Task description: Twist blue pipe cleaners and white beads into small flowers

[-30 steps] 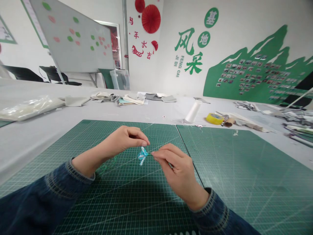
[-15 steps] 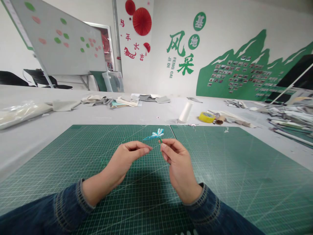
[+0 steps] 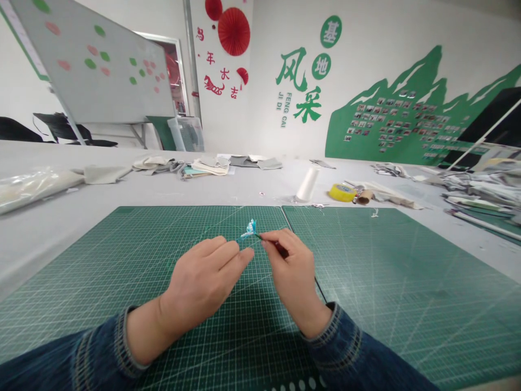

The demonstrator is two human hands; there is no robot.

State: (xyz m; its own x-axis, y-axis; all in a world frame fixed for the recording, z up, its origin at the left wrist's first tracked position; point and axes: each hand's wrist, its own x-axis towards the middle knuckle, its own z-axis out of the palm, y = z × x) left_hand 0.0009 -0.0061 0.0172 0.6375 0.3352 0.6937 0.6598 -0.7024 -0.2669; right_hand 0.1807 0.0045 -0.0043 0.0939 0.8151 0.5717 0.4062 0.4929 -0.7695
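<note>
While the right grip point(image 3: 292, 269) clamps its stem point(image 3: 258, 235), the blue flower point(image 3: 251, 227) slants crosswise, facing leftward, left grip point(image 3: 203, 278) unclear.

Bright light, shadow on left mat point(image 3: 134, 260), sheen on right mat point(image 3: 391, 282), stretched edges

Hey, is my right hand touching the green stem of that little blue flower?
Touching. The head view shows the right hand pinching the green stem at its fingertips, just right of the blue flower.

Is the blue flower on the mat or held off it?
Held off: the right hand pinches the green stem of the flower above the mat.
</note>
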